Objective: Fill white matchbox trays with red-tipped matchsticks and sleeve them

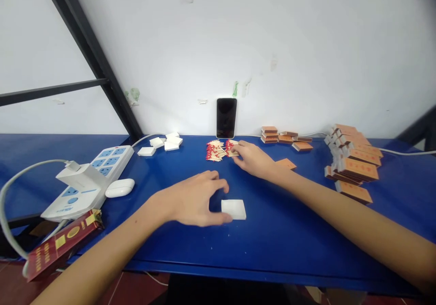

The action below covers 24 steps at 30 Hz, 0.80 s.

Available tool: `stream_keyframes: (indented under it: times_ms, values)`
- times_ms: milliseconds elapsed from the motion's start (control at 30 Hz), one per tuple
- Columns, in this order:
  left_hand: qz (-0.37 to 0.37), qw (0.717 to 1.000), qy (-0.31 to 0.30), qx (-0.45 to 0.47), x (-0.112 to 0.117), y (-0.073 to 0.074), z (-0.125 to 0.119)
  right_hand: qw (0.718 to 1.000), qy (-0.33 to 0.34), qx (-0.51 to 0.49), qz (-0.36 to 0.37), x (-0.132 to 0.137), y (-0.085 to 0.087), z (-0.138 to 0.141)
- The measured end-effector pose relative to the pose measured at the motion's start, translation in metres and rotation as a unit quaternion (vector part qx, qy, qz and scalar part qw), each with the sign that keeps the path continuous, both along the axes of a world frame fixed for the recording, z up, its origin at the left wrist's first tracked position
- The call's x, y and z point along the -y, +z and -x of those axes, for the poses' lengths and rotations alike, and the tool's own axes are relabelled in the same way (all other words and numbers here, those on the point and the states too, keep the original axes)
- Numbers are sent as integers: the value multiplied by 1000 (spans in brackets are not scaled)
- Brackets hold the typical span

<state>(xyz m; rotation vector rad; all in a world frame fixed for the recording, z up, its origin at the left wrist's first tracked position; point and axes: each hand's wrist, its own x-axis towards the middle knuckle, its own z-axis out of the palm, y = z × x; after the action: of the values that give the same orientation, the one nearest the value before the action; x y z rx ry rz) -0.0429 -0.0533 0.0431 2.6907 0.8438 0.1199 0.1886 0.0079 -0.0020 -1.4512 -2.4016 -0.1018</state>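
Note:
My left hand (195,198) is open, its thumb and fingers curved apart. The thumb tip is at the near left edge of a small white matchbox tray (234,209) lying on the blue table; I cannot tell whether it touches. At the back, my right hand (252,158) has its thumb and fingers curled around red-headed matches (230,147), partly hidden by the fingers. A second heap of matches (215,151) lies just left of it. An orange matchbox sleeve (286,164) sits flat behind the right wrist.
A phone (226,118) leans against the wall. White trays (172,143) lie back left. Stacked matchboxes (269,135) are back right, with a larger pile (357,164) farther right. A power strip (102,178), white earbud case (120,188) and red box (64,246) occupy the left.

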Motion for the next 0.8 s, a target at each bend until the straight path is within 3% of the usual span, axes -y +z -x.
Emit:
stream_keyframes:
  times_ms: [100, 233, 300, 433, 600, 700, 800]
  values:
    - [23, 995, 47, 81, -36, -5, -2, 1000, -19, 14, 16, -4, -3, -6]
    - [-121, 984, 83, 99, -86, -31, -2, 1000, -10, 19, 21, -9, -12, -10]
    - [-143, 982, 81, 93, -97, -45, -1, 1000, -3, 14, 25, -12, -13, -12]
    - [-145, 984, 69, 83, -99, -57, 1, 994, 45, 0, 99, -7, 0, -14]
    - [-100, 990, 49, 85, -84, -48, 5, 956, 92, 40, 275, 26, 35, -6]
    - [-68, 992, 33, 98, -71, -43, 5, 942, 103, 56, 314, 44, 48, 0]
    - [-28, 993, 11, 112, -61, -41, 2, 938, 116, 59, 321, 47, 50, 2]
